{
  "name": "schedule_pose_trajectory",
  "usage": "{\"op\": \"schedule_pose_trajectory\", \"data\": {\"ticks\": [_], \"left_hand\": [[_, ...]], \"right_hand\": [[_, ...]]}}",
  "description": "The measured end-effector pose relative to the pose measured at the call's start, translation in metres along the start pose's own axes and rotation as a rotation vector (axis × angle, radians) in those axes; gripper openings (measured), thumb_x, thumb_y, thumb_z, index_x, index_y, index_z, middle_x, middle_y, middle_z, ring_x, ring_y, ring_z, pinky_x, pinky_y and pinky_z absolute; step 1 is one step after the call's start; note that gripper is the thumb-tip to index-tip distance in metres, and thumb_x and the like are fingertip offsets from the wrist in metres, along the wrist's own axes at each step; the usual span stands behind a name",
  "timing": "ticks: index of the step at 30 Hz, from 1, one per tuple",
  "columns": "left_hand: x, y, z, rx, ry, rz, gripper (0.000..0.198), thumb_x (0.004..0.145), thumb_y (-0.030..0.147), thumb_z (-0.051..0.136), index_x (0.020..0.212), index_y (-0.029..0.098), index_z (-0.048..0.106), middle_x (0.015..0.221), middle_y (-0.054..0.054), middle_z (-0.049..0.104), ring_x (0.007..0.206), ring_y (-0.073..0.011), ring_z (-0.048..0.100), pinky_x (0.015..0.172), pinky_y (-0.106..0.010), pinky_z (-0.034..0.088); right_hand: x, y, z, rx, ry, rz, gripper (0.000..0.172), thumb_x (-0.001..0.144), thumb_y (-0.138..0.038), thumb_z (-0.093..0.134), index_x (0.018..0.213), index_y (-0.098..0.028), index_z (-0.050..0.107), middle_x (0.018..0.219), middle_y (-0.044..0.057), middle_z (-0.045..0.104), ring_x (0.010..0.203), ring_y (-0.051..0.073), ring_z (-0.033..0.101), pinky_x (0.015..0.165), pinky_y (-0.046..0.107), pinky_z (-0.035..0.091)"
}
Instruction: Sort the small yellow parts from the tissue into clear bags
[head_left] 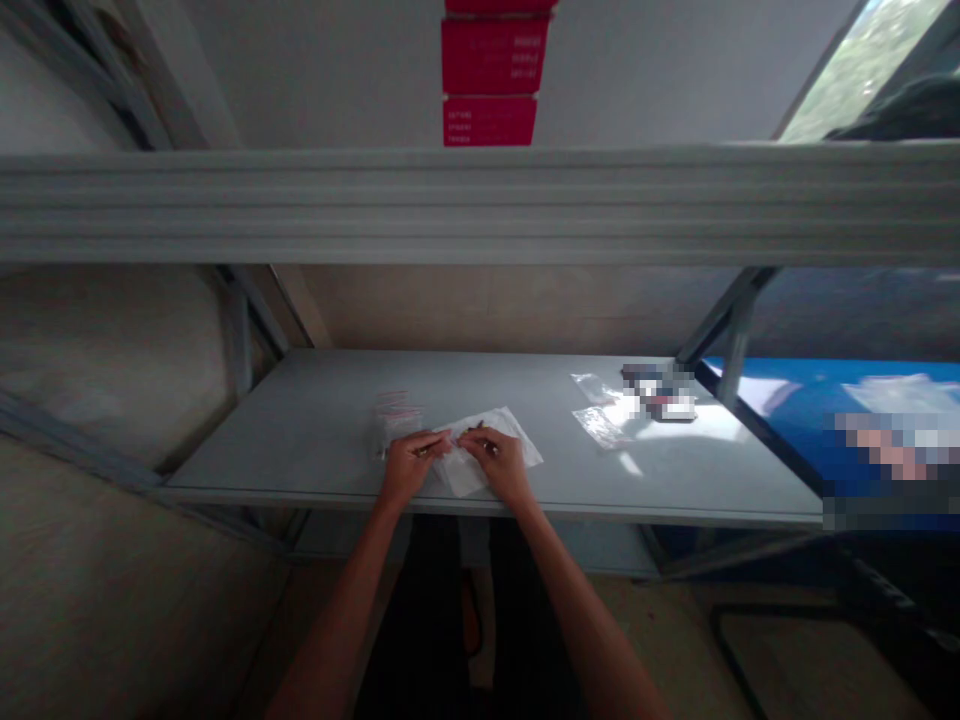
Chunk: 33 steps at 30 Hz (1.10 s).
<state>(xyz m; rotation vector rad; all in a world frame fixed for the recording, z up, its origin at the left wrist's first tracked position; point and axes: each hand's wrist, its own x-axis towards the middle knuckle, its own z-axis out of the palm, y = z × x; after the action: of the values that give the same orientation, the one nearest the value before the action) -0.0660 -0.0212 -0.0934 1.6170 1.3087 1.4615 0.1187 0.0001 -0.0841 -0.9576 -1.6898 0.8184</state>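
My left hand is closed in a pinch over the shelf board, with something small and dark between its fingers. Close beside it, my right hand is also closed, and a small dark thing shows at its fingertips. What these small things are is too fine to tell. A thin white sheet or flat bag lies beneath and between both hands. Just behind my left hand are clear zip bags with red edge lines, partly covered by the hand.
The grey shelf board has a crossbar above its far part. Clear plastic bags lie at the right, near blurred-out items. Red boxes stand beyond the bar. A blue surface adjoins on the right.
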Motion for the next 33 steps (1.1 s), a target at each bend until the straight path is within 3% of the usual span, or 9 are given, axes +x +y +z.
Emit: {"op": "schedule_pose_trajectory", "data": {"ticks": [3,6,9,12,16,20,25,33], "left_hand": [[0.001,0.0,0.0,-0.014,0.031,-0.014,0.026,0.081,0.041,0.075,0.097,0.021,0.081,0.094,-0.008,0.079,0.081,-0.0208,0.072,0.075,-0.031,0.057],[0.001,0.002,-0.001,-0.011,0.088,-0.032,0.033,0.084,0.044,0.072,0.103,0.019,0.08,0.089,-0.007,0.079,0.078,-0.0194,0.071,0.074,-0.029,0.056],[0.0,0.004,-0.002,-0.024,0.147,-0.04,0.04,0.09,0.047,0.064,0.112,0.017,0.077,0.081,-0.005,0.076,0.075,-0.0169,0.069,0.074,-0.027,0.055],[-0.001,0.003,-0.003,-0.056,0.177,-0.058,0.044,0.092,0.049,0.06,0.116,0.016,0.075,0.079,-0.005,0.075,0.07,-0.0148,0.066,0.069,-0.025,0.054],[0.0,0.003,-0.003,-0.035,0.16,-0.039,0.041,0.087,0.047,0.067,0.114,0.017,0.076,0.083,-0.005,0.074,0.069,-0.0136,0.064,0.066,-0.023,0.052],[0.001,0.003,-0.004,0.033,0.147,0.011,0.038,0.087,0.044,0.068,0.114,0.019,0.076,0.074,-0.002,0.069,0.065,-0.0125,0.06,0.063,-0.021,0.048],[0.002,-0.001,-0.004,0.125,0.111,0.063,0.035,0.089,0.043,0.066,0.113,0.02,0.077,0.083,-0.003,0.071,0.073,-0.0142,0.062,0.068,-0.023,0.049],[0.002,0.003,-0.002,0.163,-0.024,0.085,0.034,0.088,0.043,0.068,0.11,0.02,0.077,0.093,-0.007,0.075,0.083,-0.0189,0.066,0.075,-0.029,0.052]], "right_hand": [[0.001,-0.001,-0.001,-0.02,-0.033,-0.11,0.022,0.093,-0.037,0.063,0.087,-0.021,0.078,0.094,0.006,0.074,0.083,0.018,0.066,0.07,0.028,0.05],[0.001,0.0,-0.002,-0.125,0.07,-0.168,0.025,0.098,-0.034,0.057,0.095,-0.022,0.079,0.108,0.008,0.07,0.098,0.02,0.063,0.085,0.033,0.051],[0.001,0.005,0.001,-0.356,0.147,-0.163,0.022,0.097,-0.031,0.058,0.101,-0.022,0.078,0.105,0.01,0.067,0.102,0.023,0.058,0.094,0.039,0.047],[0.001,0.009,0.005,-0.542,0.051,-0.205,0.014,0.09,-0.028,0.067,0.097,-0.023,0.079,0.101,0.01,0.066,0.1,0.026,0.054,0.094,0.041,0.045],[0.002,0.01,0.009,-0.613,-0.022,-0.228,0.009,0.088,-0.021,0.069,0.091,-0.023,0.078,0.1,0.009,0.066,0.099,0.027,0.051,0.089,0.04,0.045],[0.003,0.008,0.008,-0.557,0.02,-0.204,0.012,0.09,-0.017,0.065,0.089,-0.022,0.076,0.098,0.009,0.068,0.099,0.026,0.053,0.087,0.038,0.046],[0.001,0.004,0.001,-0.283,0.148,-0.152,0.015,0.095,-0.022,0.061,0.088,-0.021,0.075,0.094,0.006,0.07,0.094,0.022,0.059,0.089,0.037,0.046],[-0.005,0.003,0.0,-0.168,-0.016,-0.26,0.014,0.095,-0.026,0.063,0.089,-0.023,0.076,0.098,0.006,0.07,0.1,0.023,0.06,0.092,0.038,0.047]]}}
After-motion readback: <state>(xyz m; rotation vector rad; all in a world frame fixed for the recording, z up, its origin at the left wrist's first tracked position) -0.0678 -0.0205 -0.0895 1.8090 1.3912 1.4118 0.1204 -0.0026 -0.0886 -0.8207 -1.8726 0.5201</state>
